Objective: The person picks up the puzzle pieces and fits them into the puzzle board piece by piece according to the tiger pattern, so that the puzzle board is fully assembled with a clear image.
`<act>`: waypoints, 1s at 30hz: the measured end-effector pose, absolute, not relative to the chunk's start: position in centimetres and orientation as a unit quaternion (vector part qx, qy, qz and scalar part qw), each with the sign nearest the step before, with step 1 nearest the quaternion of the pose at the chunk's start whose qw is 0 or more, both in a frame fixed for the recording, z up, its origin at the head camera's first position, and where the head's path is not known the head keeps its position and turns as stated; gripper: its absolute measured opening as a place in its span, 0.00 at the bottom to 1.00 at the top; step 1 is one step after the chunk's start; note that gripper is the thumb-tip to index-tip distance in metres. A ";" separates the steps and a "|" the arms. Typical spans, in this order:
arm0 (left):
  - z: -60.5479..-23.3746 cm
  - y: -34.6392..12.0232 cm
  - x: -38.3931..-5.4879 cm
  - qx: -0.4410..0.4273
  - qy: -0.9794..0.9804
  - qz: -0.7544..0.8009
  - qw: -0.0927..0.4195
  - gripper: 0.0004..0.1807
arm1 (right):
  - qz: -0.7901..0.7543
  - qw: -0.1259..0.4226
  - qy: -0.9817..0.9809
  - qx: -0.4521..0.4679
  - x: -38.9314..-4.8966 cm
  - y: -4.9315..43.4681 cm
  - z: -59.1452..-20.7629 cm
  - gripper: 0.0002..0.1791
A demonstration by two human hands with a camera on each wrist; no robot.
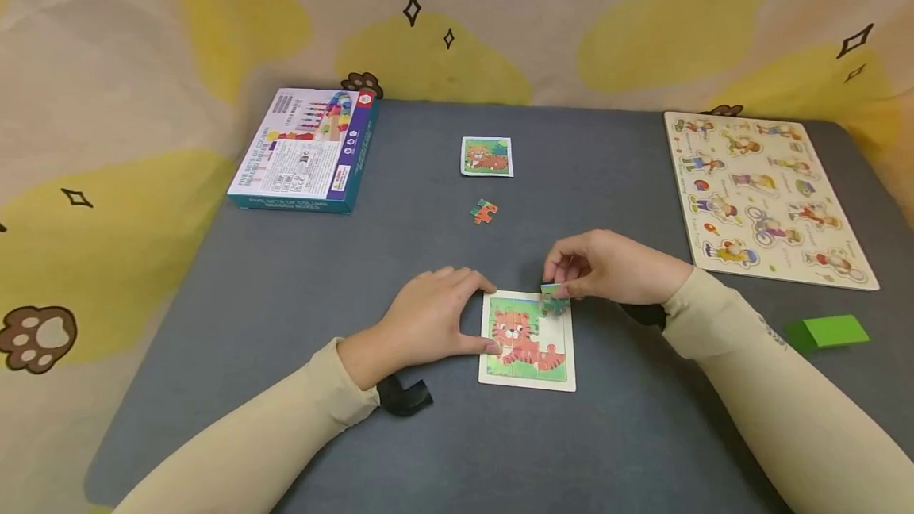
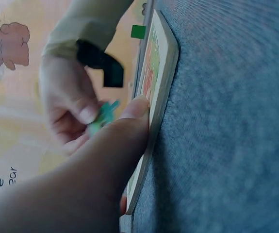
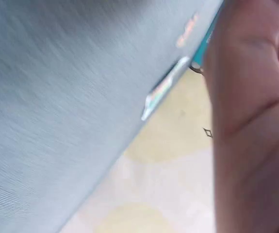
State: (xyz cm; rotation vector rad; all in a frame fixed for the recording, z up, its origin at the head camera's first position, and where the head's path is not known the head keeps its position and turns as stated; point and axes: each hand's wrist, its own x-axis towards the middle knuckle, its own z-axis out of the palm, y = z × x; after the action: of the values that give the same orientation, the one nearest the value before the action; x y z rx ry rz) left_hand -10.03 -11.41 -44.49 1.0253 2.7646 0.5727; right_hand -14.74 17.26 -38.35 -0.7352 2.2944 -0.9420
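A small tiger jigsaw puzzle in a pale tray [image 1: 527, 384] lies flat, with a bare patch at its upper right. My left hand [image 1: 428, 316] holds the tray at its left side, thumb over the left edge and index finger at the top left corner. Between thumb and fingers, my right hand [image 1: 607, 268] pinches a green and blue puzzle piece [image 1: 551, 300] over that bare patch. The left wrist view shows the same piece [image 2: 105, 115] tilted, beyond my left thumb [image 2: 137, 109]. Only part of the right hand [image 3: 255, 121] appears in the right wrist view, its fingertips out of frame.
Beyond the tray lie a loose orange and green puzzle piece [image 1: 484, 212] and a tiger picture card [image 1: 487, 157]. A bead-set box [image 1: 303, 151] sits back left. At the right are a wooden picture board [image 1: 771, 197] and a green block [image 1: 828, 331].
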 end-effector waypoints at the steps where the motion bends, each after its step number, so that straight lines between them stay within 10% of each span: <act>1: -44.5 -11.4 -10.1 0.340 0.919 0.189 0.069 0.42 | -0.354 0.282 0.851 -0.268 -14.4 17.4 -38.7 0.08; 30: -44.7 -11.0 -10.1 0.330 0.923 0.187 0.068 0.40 | -0.192 0.040 0.928 -0.318 -10.0 15.8 -40.5 0.15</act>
State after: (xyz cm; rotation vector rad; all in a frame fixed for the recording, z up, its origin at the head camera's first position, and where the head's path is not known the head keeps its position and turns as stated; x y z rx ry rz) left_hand -10.11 -11.04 -44.66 0.9933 2.7793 0.5640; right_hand -9.97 15.76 -40.50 -0.9733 2.8421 -0.5891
